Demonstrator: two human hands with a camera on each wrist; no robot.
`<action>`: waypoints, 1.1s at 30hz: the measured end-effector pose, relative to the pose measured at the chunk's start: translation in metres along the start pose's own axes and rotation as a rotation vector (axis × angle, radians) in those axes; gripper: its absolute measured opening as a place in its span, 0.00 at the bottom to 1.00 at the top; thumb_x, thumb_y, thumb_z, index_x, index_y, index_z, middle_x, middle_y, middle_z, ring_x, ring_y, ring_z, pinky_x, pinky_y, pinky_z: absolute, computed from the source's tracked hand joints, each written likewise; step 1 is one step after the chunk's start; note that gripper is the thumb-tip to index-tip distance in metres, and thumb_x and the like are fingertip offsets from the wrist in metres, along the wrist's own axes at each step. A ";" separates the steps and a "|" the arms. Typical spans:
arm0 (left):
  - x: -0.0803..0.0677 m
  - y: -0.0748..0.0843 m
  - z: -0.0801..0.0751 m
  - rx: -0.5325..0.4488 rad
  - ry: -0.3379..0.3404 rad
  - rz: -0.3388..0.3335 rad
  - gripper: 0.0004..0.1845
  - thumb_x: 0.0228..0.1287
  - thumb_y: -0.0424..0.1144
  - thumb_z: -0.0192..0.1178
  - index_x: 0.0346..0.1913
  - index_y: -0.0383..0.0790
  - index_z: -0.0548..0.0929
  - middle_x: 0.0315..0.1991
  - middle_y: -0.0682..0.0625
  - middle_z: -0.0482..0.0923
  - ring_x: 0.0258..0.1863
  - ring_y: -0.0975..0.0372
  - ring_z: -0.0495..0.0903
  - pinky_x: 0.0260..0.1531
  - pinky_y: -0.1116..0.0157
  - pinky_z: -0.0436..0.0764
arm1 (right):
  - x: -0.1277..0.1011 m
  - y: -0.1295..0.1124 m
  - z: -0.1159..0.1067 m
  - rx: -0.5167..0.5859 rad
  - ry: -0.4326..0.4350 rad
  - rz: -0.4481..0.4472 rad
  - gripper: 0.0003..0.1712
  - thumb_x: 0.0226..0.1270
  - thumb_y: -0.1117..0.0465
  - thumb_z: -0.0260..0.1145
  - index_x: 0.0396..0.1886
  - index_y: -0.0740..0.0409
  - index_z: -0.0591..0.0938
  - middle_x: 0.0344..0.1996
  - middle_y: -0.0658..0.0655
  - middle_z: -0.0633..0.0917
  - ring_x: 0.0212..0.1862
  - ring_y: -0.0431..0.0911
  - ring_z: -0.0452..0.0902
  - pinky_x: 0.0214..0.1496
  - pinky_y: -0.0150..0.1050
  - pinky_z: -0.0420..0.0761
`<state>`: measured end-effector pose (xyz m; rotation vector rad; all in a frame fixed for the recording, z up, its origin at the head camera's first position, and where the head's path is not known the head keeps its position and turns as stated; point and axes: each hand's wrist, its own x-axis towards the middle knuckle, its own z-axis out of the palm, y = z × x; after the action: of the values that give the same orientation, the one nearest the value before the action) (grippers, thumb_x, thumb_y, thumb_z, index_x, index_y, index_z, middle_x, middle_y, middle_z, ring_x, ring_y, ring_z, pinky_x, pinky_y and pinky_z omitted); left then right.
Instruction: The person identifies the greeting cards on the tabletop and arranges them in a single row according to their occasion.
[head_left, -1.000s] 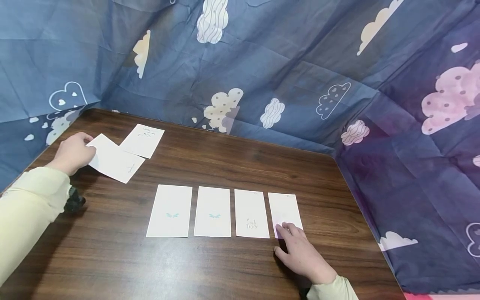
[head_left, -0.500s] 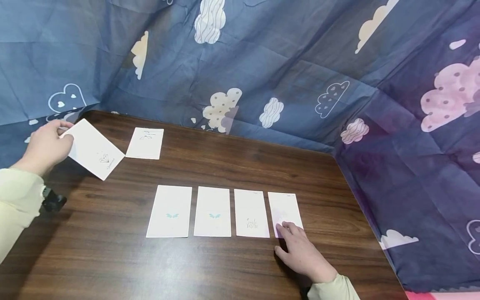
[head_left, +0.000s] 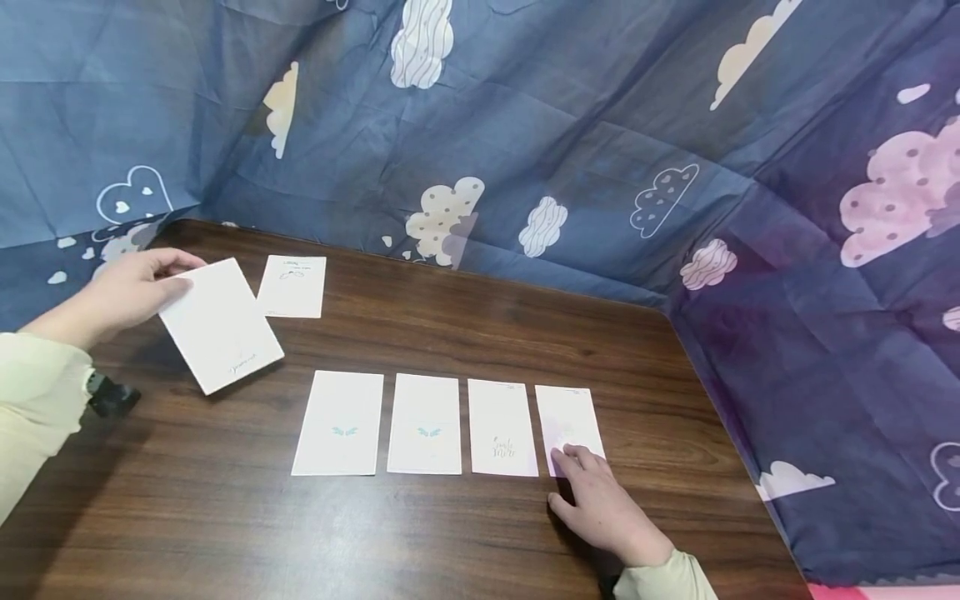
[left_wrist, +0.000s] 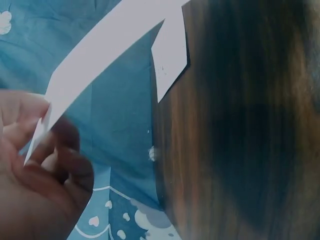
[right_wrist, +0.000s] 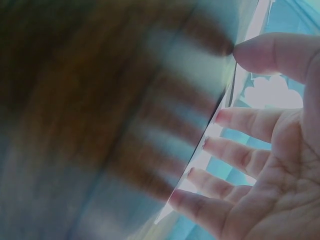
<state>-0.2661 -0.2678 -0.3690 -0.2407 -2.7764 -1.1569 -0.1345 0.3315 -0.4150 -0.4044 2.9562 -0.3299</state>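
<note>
At the table's left, my left hand [head_left: 131,290] pinches a white card [head_left: 222,327] by its upper left corner, between thumb and fingers. That card is tilted and raised off the wood, with small script near its lower edge; in the left wrist view the card [left_wrist: 100,55] appears nearly edge-on. Behind it another card [head_left: 294,287] with a small drawing lies flat. My right hand [head_left: 603,504] rests its fingertips on the rightmost card [head_left: 566,417] of a row. In the right wrist view the fingers [right_wrist: 240,125] are spread and fairly straight, touching down.
Left of the rightmost card, the row holds a "Smile More" card [head_left: 502,417] and two cards with blue wing prints, one in the middle [head_left: 425,408] and one at the left [head_left: 339,408]. A blue cloud-print cloth [head_left: 337,125] hangs behind the brown wooden table [head_left: 420,542].
The left hand first drew its card left and up, away from the flat card, then swung it back right and turned it more upright. My right hand has stayed still.
</note>
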 end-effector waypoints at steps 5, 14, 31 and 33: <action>0.000 0.002 0.010 0.023 -0.119 0.020 0.14 0.73 0.24 0.53 0.57 0.20 0.77 0.40 0.38 0.82 0.29 0.68 0.75 0.29 0.69 0.75 | -0.001 0.000 -0.001 0.008 -0.004 0.000 0.32 0.64 0.59 0.71 0.66 0.69 0.78 0.64 0.70 0.75 0.67 0.67 0.69 0.65 0.63 0.72; 0.000 0.007 0.024 -0.024 -0.287 -0.014 0.16 0.74 0.25 0.52 0.59 0.21 0.77 0.44 0.38 0.82 0.32 0.61 0.79 0.30 0.65 0.80 | -0.001 0.001 -0.002 0.008 0.004 0.007 0.32 0.64 0.60 0.71 0.66 0.68 0.78 0.64 0.69 0.75 0.67 0.67 0.69 0.65 0.63 0.71; -0.005 0.013 0.067 0.022 -0.435 0.059 0.14 0.69 0.25 0.54 0.53 0.24 0.83 0.43 0.40 0.86 0.35 0.58 0.81 0.34 0.59 0.81 | -0.002 0.000 -0.001 0.004 0.002 0.012 0.32 0.64 0.60 0.71 0.66 0.68 0.78 0.64 0.69 0.75 0.67 0.66 0.69 0.65 0.63 0.72; -0.006 0.013 0.071 0.022 -0.447 0.065 0.14 0.69 0.25 0.54 0.53 0.25 0.83 0.44 0.40 0.86 0.35 0.58 0.81 0.35 0.59 0.81 | -0.002 0.000 -0.001 0.004 -0.003 0.016 0.32 0.64 0.60 0.71 0.66 0.68 0.78 0.63 0.69 0.75 0.66 0.66 0.69 0.65 0.63 0.72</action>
<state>-0.2611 -0.2090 -0.4103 -0.6554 -3.1237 -1.1772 -0.1327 0.3320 -0.4135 -0.3798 2.9541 -0.3324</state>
